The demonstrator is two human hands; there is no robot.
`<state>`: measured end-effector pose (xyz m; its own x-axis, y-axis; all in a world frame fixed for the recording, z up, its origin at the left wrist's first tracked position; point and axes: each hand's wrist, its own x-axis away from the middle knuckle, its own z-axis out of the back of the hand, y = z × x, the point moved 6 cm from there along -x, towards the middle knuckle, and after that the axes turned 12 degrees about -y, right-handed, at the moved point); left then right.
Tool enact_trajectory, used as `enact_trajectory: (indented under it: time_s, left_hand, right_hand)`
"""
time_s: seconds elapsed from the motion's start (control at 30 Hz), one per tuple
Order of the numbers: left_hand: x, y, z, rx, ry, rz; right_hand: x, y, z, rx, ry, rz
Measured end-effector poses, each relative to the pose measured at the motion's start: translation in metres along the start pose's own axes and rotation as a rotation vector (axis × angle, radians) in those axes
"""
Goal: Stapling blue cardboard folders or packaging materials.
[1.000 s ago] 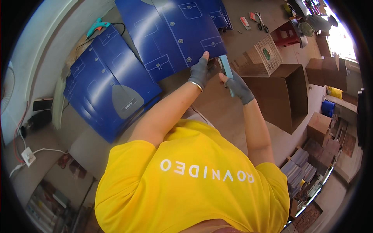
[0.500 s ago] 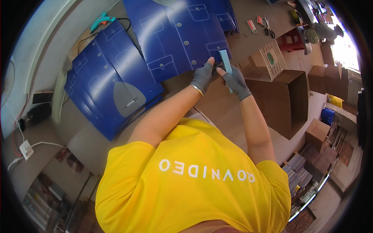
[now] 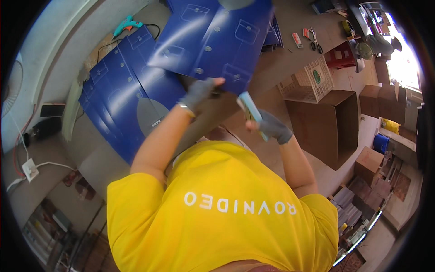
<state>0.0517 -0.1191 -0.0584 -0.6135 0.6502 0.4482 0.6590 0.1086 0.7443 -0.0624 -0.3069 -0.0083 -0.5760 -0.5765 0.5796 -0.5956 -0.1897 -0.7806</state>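
My left hand [image 3: 198,96], in a grey fingertip-less glove, grips the near edge of a glossy blue printed sheet [image 3: 213,38]. White pocket outlines and round buttons are drawn on it like a jacket front. The thumb lies outward along the edge; the fingers beneath are hidden. To the right, my gloved right hand [image 3: 272,127] is closed around a long light blue stapler [image 3: 250,109]. Its front end stands just off the sheet's right near corner. More blue sheets of the same print [image 3: 120,86] lie overlapping on the left of the table.
A teal glue gun [image 3: 127,26] with a black cord lies at the far left. Scissors [image 3: 316,43] and small red-and-white boxes [image 3: 297,40] are at the far right. Beside the table stand a cream plastic basket [image 3: 312,81] and an open cardboard box [image 3: 317,127].
The blue sheet has swung clockwise and shifted left with my left hand. My right hand and the stapler have come away from its edge, toward me.
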Motion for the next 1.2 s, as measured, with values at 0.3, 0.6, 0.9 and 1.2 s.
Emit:
enact_trajectory:
  time_s: [0.3,0.6,0.9,1.2]
  left_hand:
    - [0.076,0.06,0.092,-0.211,0.368,0.13]
    - [-0.03,-0.039,-0.041,0.055,-0.144,-0.006]
    - [-0.012,-0.033,-0.016,-0.045,-0.059,-0.222]
    - [0.011,-0.028,-0.021,-0.144,0.031,-0.151]
  right_hand:
    - [0.047,0.048,0.046,-0.158,0.306,-0.038]
    - [0.026,0.013,0.054,0.178,0.261,-0.065]
    - [-0.008,0.006,0.023,0.067,0.112,0.028]
    - [-0.034,-0.002,0.008,0.447,0.233,-0.135]
